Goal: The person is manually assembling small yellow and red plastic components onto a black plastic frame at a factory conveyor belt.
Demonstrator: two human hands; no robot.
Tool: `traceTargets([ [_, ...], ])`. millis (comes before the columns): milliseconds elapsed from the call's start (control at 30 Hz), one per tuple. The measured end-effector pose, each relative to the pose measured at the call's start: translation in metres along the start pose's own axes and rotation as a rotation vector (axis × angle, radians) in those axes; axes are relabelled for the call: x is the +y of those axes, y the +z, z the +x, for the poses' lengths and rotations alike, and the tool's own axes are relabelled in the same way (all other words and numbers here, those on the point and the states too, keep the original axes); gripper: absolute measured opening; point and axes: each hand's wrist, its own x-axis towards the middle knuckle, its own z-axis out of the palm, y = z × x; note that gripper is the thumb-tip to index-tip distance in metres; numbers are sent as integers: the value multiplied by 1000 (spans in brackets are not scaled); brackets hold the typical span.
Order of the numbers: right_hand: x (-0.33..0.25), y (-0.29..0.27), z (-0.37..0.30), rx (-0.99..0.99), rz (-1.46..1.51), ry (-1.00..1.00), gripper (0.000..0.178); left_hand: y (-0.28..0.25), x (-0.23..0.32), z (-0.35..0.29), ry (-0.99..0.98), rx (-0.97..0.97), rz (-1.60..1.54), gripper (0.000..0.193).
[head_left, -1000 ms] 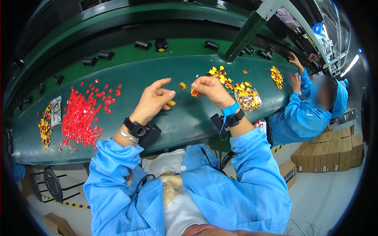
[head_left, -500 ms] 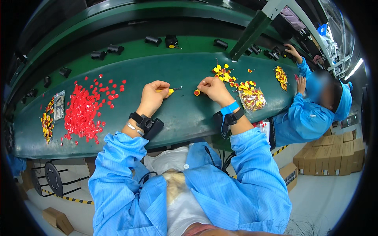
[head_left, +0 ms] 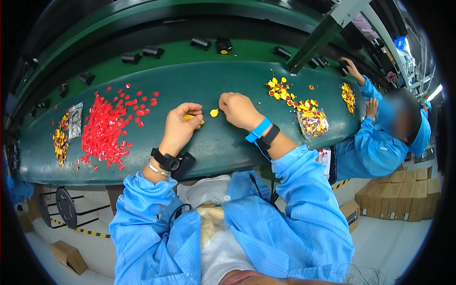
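Observation:
My left hand (head_left: 182,125) is closed over the bench, its fingers and thumb curled round a small yellow piece (head_left: 191,118) that is mostly covered by them. Close by on the right, my right hand (head_left: 241,112) is pinched, knuckles up. At its fingertips shows a flat yellow disc-like piece (head_left: 214,113), apparently gripped at its edge; the fingers hide the contact. A wide heap of red pieces (head_left: 102,133) lies to the left of my hands. To the right are loose yellow and dark red pieces (head_left: 279,89) and a clear bag (head_left: 313,124) full of the same kind.
The green bench (head_left: 223,152) carries a small yellow pile (head_left: 61,142) and a clear packet (head_left: 75,121) at far left. Black cylindrical parts (head_left: 201,43) stand along the ledge behind. A green post (head_left: 313,42) rises at back right. A co-worker (head_left: 375,133) in blue sits at right beside another yellow pile (head_left: 348,98).
My right hand has moved left, bringing the yellow disc-like piece near my left hand. The yellow piece in my left hand sits deeper in the fingers. The whole view has shifted slightly.

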Motion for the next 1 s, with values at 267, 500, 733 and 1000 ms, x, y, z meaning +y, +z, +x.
traceTargets([
  [267,-21,-22,-20,-349,1345,516,9,14,13,-20,233,-139,110,27],
  [500,-35,-35,-35,-563,1673,485,24,5,31,-32,53,-186,-41,10],
  [733,-46,-17,-49,-599,2134,441,20,3,29,-42,214,-248,31,11],
  [1000,-62,-13,-58,-177,1964,470,15,17,32,-64,34,-34,-252,14],
])
